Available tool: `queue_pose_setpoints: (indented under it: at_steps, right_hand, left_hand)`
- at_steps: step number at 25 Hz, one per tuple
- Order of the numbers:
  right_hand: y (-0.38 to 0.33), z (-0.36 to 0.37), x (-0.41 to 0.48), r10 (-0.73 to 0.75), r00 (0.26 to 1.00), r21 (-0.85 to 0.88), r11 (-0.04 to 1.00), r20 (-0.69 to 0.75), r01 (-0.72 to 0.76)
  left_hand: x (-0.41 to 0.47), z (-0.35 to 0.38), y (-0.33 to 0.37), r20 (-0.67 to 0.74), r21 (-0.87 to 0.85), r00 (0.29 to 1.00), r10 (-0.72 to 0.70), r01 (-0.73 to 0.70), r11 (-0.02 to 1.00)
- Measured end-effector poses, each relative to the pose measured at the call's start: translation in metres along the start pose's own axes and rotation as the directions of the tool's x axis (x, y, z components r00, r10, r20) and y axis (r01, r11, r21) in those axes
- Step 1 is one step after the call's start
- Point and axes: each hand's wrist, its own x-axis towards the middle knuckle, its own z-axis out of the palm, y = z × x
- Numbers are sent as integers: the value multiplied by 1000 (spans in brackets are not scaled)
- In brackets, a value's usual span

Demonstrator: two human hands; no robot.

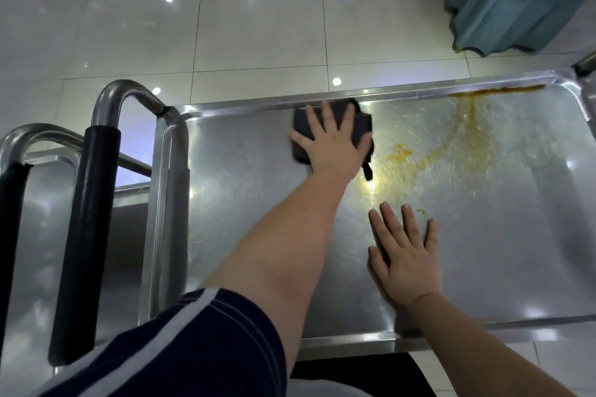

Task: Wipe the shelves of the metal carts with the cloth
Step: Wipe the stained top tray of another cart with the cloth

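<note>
Cloth lies flat, long axis crosswise.

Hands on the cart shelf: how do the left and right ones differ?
The left hand presses the dark cloth; the right hand lies on bare metal. The left hand reaches out to the shelf's far rim, while the right hand sits nearer the person. The left hand is left of the orange stain; the right hand is on its near side. Both are flat, palm down, fingers spread.
</note>
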Motion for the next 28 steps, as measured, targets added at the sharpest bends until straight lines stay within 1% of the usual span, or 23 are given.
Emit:
queue_pose_setpoints:
  at_steps: [1,2,3,4,6,8,10,12,13,15,16,17,19,20,22,23,24,25,26,28]
  right_hand:
    - [0,0,0,-2,1000,0,1000,6,2]
    - [0,-1,0,-1,1000,1,1000,9,1]
    - [0,-2,0,2,1000,2,1000,13,-2]
    - [-1,-2,0,5,1000,2,1000,19,-5]
    - [-3,-3,0,14,999,-7,1000,29,-14]
    - [-3,-3,1,16,999,-21,1000,40,-15]
    - [-3,-2,0,17,999,-31,999,44,-16]
    - [-6,0,-3,15,999,-35,999,37,-13]
    - [-7,0,-3,11,1000,-38,999,30,-10]
    - [-6,0,-1,6,1000,-44,999,19,-5]
    - [-6,-1,0,5,1000,-43,999,18,-4]
    - [-6,-1,1,9,1000,-38,999,19,-8]
    - [-5,-2,3,16,1000,-32,999,26,-15]
    - [-5,-2,3,15,999,-33,999,30,-14]
    - [-5,-3,3,15,999,-41,999,47,-13]
    - [-5,-4,3,19,998,-39,999,53,-17]
    - [-5,-6,3,19,998,-31,999,57,-18]
    - [-3,-8,3,15,998,-14,1000,62,-15]
    - [-2,-12,2,12,997,14,1000,72,-13]
    - [-3,-21,2,48,997,110,992,64,-55]
  left_hand:
    - [-2,0,-11,15,42,992,129,-130,991]
    - [-1,-4,-30,8,65,977,211,-212,975]
    - [0,-8,-55,-19,73,973,231,-229,971]
    - [-1,-13,-84,-61,70,981,183,-178,981]
    - [-3,-22,-152,-143,33,989,-26,31,999]
    - [-10,-33,-215,-174,-30,959,-224,222,974]
    - [-20,-39,-246,-196,-63,917,-347,341,938]
    - [-26,-30,-236,-232,-98,876,-423,412,906]
    - [-28,-25,-218,-243,-128,853,-462,443,887]
    - [-27,-15,-166,-212,-190,825,-525,492,850]
    - [-24,-11,-136,-176,-202,837,-518,485,851]
    - [-20,-8,-102,-134,-199,870,-474,445,873]
    - [-15,-4,-31,-48,-168,951,-304,292,941]
    - [-15,-4,1,-1,-144,979,-206,204,968]
    - [-17,-7,41,94,-114,993,-64,75,991]
    - [-15,-11,46,125,-145,992,-14,32,989]
    - [-15,-16,39,114,-217,993,32,-6,976]
    - [-15,-22,22,59,-292,996,63,-43,956]
    - [-17,-27,-2,-27,-323,998,61,-67,944]
    - [-23,-27,-61,-193,-266,981,-14,-39,963]
